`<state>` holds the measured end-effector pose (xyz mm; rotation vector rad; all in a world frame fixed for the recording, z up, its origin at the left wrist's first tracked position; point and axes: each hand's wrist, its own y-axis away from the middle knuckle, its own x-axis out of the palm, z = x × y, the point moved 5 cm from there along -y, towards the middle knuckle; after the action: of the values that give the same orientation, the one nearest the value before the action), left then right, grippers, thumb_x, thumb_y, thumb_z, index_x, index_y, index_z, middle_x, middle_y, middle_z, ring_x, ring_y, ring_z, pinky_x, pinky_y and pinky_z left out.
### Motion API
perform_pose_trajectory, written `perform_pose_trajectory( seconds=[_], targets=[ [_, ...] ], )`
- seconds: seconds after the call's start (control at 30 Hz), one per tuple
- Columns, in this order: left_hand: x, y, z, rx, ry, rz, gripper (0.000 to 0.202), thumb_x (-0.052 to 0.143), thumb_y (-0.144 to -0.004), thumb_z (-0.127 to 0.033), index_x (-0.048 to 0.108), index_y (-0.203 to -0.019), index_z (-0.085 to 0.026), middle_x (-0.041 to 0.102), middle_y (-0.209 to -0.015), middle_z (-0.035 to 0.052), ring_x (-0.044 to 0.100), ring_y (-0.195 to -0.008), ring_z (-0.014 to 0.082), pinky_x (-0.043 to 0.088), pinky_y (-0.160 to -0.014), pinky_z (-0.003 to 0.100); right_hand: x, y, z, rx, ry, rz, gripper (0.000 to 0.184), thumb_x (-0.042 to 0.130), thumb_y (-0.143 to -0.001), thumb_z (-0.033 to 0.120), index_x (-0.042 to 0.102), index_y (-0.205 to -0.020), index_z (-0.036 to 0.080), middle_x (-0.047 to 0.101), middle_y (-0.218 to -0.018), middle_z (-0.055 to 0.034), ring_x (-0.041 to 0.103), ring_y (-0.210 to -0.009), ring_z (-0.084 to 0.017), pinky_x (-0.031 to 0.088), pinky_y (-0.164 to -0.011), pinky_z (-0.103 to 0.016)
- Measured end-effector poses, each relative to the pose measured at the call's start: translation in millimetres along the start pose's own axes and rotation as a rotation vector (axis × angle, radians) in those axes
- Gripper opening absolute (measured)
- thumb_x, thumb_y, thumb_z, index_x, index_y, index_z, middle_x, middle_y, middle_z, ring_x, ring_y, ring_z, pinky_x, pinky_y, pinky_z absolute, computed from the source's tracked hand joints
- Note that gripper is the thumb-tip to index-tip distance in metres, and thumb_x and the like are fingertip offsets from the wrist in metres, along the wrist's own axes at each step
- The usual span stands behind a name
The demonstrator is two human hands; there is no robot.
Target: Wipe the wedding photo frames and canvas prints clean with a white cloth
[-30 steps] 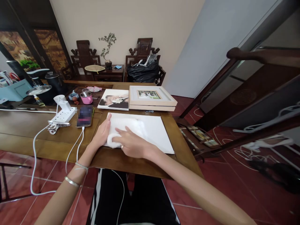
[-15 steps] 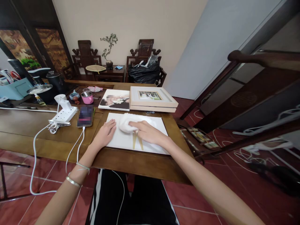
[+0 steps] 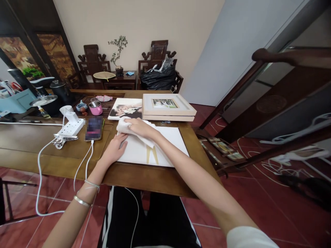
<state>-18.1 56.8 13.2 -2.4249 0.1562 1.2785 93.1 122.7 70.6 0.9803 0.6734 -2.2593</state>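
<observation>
A white board lies flat on the wooden table in front of me. My left hand rests flat, fingers together, on the board's left edge. My right hand presses a white cloth onto the board's far left corner, fingers curled over it. Two thin tan strips show on the board just under my right forearm.
Behind the board lie a photo print and stacked framed pictures. To the left sit a phone on a white cable, a power strip, a pink cup. Carved chairs and a black bag stand at the far end.
My right hand has slid the cloth from the board's near left edge across its middle to the far left corner. The left hand has stayed at the board's left edge.
</observation>
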Motion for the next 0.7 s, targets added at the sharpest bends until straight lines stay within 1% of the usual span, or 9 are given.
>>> perform_pose_trajectory(
  seconds=[0.07, 0.17, 0.23, 0.3, 0.4, 0.43, 0.5, 0.6, 0.7],
  targets=[
    [1.4, 0, 2, -0.010, -0.005, 0.009, 0.043, 0.039, -0.090, -0.029, 0.058, -0.125, -0.012, 0.050, -0.139, 0.0140, 0.043, -0.133, 0.0274, 0.025, -0.114, 0.049, -11, 8, -9, 0.049, 0.009, -0.001, 0.035, 0.037, -0.074, 0.014, 0.062, -0.098, 0.016, 0.067, -0.112, -0.0077, 0.057, -0.100, -0.028, 0.039, -0.090, -0.036],
    [3.3, 0, 5, -0.020, -0.007, 0.027, 0.046, 0.039, -0.090, -0.030, 0.056, -0.127, -0.007, 0.047, -0.141, 0.0174, 0.038, -0.136, 0.0267, 0.023, -0.115, 0.048, -30, 29, -27, 0.127, 0.017, -0.023, 0.037, 0.039, -0.074, 0.016, 0.063, -0.101, 0.014, 0.065, -0.118, -0.0089, 0.056, -0.106, -0.029, 0.040, -0.093, -0.037],
    [3.8, 0, 5, -0.022, -0.011, 0.031, 0.046, 0.039, -0.090, -0.030, 0.055, -0.127, -0.008, 0.047, -0.141, 0.0170, 0.037, -0.136, 0.0257, 0.023, -0.115, 0.047, -43, 48, -43, 0.192, 0.022, -0.055, 0.040, 0.040, -0.074, 0.019, 0.064, -0.107, 0.013, 0.062, -0.125, -0.0089, 0.052, -0.115, -0.029, 0.037, -0.098, -0.038],
    [3.8, 1, 5, -0.022, -0.015, 0.029, 0.045, 0.039, -0.090, -0.030, 0.055, -0.127, -0.010, 0.047, -0.142, 0.0159, 0.037, -0.136, 0.0248, 0.023, -0.115, 0.047, -54, 68, -59, 0.273, 0.029, -0.098, 0.047, 0.041, -0.075, 0.021, 0.061, -0.117, 0.012, 0.056, -0.133, -0.0095, 0.046, -0.125, -0.030, 0.033, -0.104, -0.039],
    [3.7, 1, 5, -0.019, -0.019, 0.027, 0.045, 0.038, -0.090, -0.029, 0.055, -0.127, -0.011, 0.047, -0.142, 0.0153, 0.037, -0.136, 0.0241, 0.023, -0.115, 0.047, -65, 98, -74, 0.375, 0.044, -0.151, 0.052, 0.043, -0.076, 0.024, 0.058, -0.124, 0.012, 0.054, -0.136, -0.0107, 0.040, -0.131, -0.032, 0.028, -0.108, -0.042],
    [3.8, 1, 4, -0.018, -0.021, 0.027, 0.045, 0.038, -0.090, -0.029, 0.055, -0.127, -0.011, 0.047, -0.142, 0.0152, 0.037, -0.136, 0.0241, 0.023, -0.115, 0.046, -66, 108, -75, 0.389, 0.054, -0.153, 0.050, 0.043, -0.076, 0.024, 0.059, -0.123, 0.014, 0.055, -0.134, -0.0100, 0.042, -0.130, -0.032, 0.028, -0.108, -0.043],
    [3.8, 2, 5, -0.016, -0.024, 0.026, 0.044, 0.038, -0.090, -0.029, 0.055, -0.127, -0.012, 0.047, -0.142, 0.0147, 0.037, -0.136, 0.0241, 0.024, -0.115, 0.046, -64, 128, -67, 0.388, 0.090, -0.125, 0.046, 0.041, -0.078, 0.024, 0.062, -0.118, 0.017, 0.059, -0.130, -0.0083, 0.047, -0.125, -0.032, 0.032, -0.105, -0.043],
    [4.0, 1, 5, -0.011, -0.027, 0.021, 0.043, 0.038, -0.090, -0.030, 0.056, -0.127, -0.014, 0.047, -0.142, 0.0129, 0.037, -0.136, 0.0241, 0.025, -0.114, 0.047, -53, 165, -42, 0.373, 0.154, 0.002, 0.042, 0.039, -0.081, 0.025, 0.064, -0.113, 0.020, 0.064, -0.121, -0.0085, 0.053, -0.118, -0.033, 0.038, -0.100, -0.045],
    [4.3, 1, 5, -0.008, -0.027, 0.019, 0.042, 0.038, -0.090, -0.029, 0.056, -0.126, -0.015, 0.047, -0.142, 0.0124, 0.038, -0.136, 0.0244, 0.025, -0.114, 0.048, -42, 203, -21, 0.404, 0.175, 0.142, 0.043, 0.037, -0.083, 0.028, 0.061, -0.119, 0.022, 0.061, -0.124, -0.0107, 0.049, -0.123, -0.033, 0.038, -0.100, -0.046]
  ],
)
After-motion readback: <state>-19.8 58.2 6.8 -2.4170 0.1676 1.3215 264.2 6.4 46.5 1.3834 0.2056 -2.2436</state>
